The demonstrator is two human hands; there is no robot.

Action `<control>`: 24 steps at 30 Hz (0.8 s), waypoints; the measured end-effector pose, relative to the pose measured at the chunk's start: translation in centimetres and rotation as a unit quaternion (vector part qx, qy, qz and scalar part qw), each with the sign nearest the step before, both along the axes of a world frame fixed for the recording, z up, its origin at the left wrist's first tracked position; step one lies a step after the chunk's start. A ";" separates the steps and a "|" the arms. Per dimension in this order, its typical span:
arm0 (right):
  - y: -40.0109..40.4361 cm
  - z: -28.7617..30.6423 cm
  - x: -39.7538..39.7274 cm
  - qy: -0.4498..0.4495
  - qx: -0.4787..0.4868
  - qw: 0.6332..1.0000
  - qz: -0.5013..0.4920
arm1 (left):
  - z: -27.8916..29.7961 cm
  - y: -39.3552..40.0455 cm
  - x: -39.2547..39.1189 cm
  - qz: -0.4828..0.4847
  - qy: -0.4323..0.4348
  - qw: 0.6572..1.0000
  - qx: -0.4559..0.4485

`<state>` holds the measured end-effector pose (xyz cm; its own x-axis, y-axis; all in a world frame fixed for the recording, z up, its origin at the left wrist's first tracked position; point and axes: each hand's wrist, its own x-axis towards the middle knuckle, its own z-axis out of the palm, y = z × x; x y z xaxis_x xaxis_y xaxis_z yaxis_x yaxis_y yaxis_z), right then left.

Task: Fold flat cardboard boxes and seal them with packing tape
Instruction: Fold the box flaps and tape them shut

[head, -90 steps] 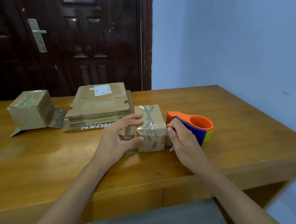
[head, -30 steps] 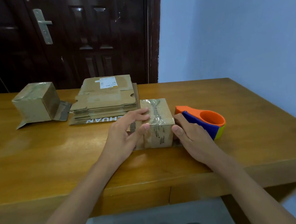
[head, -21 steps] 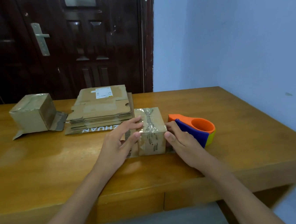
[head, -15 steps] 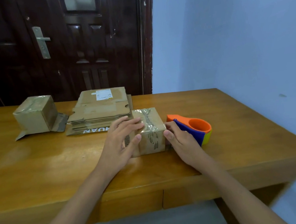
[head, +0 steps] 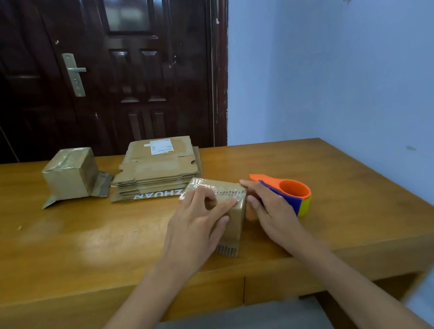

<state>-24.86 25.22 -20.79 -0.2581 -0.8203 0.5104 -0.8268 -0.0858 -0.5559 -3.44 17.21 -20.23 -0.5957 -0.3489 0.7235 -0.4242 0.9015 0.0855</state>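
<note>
1. Far left on the table [head: 59, 250]: one finished box [head: 71, 174], taped across its top, with loose flaps lying open at its base. I judge this unit assembled.
2. Just right of it: a stack of flat boxes [head: 157, 168], not yet folded. A white label sits on the top sheet. The stack indicates that most of the task is not yet done.
3. Centre, near side: the box in hand [head: 233, 211]. It stands on the table, tilted, touching the near right corner of the stack or just beside it. Clear tape [head: 224, 189] runs over its top.
4. My left hand [head: 198, 228] lies over the left face and top of this box, fingers partly curled round it and pressing on the tape.
5. My right hand [head: 271, 209] presses against the right face, fingers extended and close together, thumb at the top edge.
6. Step in hand, as I judge it: smoothing the tape down and checking the seal.
7. Next move calls for turning the box to reach the open flap [head: 227, 249] at its near bottom edge, then picking up the tape dispenser [head: 291, 194].
8. The dispenser, orange and blue, rests just behind my right hand.
9. Surface: varnished wood, glossy, with drawers at the near edge.
10. Room: dark wooden door [head: 120, 67] at far left; pale blue wall [head: 348, 70] at right.
</note>
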 end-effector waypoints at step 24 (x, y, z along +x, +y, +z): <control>-21.0 2.1 25.3 -0.074 0.182 0.960 0.199 | 3.2 -13.3 25.3 0.265 0.050 0.953 0.137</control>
<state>0.41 4.17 -18.64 0.0645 -0.9861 0.1533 -0.6790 -0.1559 -0.7174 21.90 3.92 -16.99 -0.2171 -0.7659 0.6053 -0.7908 0.5015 0.3510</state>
